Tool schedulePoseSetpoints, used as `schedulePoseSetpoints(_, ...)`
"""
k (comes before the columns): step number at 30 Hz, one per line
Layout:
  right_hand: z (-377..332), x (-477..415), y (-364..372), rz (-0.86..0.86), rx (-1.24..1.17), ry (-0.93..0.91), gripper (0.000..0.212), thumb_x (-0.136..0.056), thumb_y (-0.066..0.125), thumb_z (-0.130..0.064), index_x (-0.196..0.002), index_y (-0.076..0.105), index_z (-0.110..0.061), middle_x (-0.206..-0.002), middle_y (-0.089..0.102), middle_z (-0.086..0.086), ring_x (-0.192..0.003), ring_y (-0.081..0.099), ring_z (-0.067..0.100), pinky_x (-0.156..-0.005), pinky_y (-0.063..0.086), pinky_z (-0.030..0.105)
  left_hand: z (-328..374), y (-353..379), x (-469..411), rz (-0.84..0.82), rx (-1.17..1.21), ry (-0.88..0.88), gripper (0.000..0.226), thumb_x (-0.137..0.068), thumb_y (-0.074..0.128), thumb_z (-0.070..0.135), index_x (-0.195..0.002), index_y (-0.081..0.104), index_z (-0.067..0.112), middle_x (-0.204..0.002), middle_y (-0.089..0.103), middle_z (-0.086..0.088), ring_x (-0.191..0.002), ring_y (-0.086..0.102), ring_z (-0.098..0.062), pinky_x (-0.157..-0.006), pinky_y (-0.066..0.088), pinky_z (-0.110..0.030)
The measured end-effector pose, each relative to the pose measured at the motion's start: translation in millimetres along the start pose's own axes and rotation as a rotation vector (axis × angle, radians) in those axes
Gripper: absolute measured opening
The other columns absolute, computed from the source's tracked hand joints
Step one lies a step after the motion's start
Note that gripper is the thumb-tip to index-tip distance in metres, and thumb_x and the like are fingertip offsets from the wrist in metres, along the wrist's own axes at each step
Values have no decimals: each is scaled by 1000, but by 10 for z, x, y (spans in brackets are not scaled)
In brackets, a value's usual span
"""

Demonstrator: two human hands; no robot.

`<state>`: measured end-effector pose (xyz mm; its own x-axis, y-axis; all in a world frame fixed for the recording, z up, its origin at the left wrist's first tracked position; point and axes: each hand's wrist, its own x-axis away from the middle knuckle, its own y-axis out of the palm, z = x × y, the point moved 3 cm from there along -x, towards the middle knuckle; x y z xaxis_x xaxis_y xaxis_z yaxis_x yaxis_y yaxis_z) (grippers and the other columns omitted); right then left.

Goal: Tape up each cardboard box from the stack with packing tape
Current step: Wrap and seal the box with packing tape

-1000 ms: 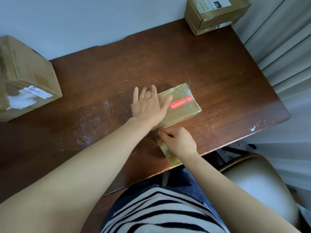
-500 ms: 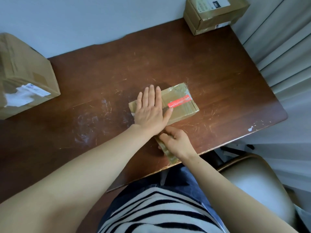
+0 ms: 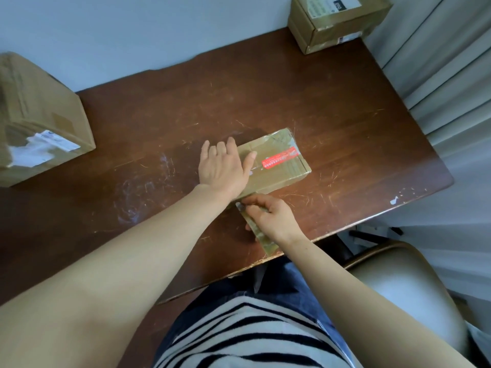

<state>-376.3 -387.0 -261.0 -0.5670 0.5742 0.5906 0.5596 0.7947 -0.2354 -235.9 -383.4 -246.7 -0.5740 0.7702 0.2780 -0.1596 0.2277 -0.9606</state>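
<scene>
Head | left hand (image 3: 221,168) flat on box (image 3: 279,177) | right hand (image 3: 273,216) pinches tape (image 3: 265,241) beside box

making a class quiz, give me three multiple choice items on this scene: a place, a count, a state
1. Where is the box with the red label? A on the chair; B on the table under the left hand; C far right corner.
2. How many boxes show? A one; B five; C three.
3. What does the right hand do? A pinches the tape; B lies flat; C lifts a box.
Key: 1 B, the left hand rests on it; 2 C, it, the large box at left, the corner box; 3 A, fingers close on the strip by the box's near edge.
</scene>
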Motion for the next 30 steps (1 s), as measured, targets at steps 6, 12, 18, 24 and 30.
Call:
schedulePoseSetpoints(6,-10,-6,9,8,1,5,20,-72,52,-37,-77,68,-47,-92,71,-11,-86,68,19,-84,55,42,15,33,85,13,12,19,79,-94,14,64,-150,16,8,-140,43,-17,-128,39,-34,-110,25,-44)
schedulePoseSetpoints(12,-27,49,-36,-12,-102,40,16,-87,59,-16,-84,68,-30,-74,69,-3,-70,69,20,-69,59,39,-138,-138,-9,-184,476,16,78,-88,37,42,-154,4,16,-159,13,-10,-146,9,-24,-118,2,-41)
schedulePoseSetpoints(18,-117,194,-70,-102,-268,65,18,-91,52,-2,-102,61,-13,-69,61,13,-41,53,23,-46,48,27,-498,69,432,-212,303,327,119,-70,80,36,-153,-5,28,-157,-19,4,-144,-19,-18,-118,0,-46)
schedulePoseSetpoints(24,-489,407,-336,-149,-323,-30,28,-90,55,0,-114,57,-14,-68,64,15,-40,52,24,-47,48,25,-581,-27,337,-291,885,165,99,-65,88,20,-148,34,27,-143,36,8,-135,31,-12,-108,28,-22)
schedulePoseSetpoints(30,-1056,336,-283,-211,-259,-172,37,-90,58,-2,-123,54,-18,-71,66,12,-47,58,23,-51,51,26,-709,-185,488,-206,1064,120,93,-78,76,11,-151,22,27,-157,20,7,-146,11,-10,-120,5,-35)
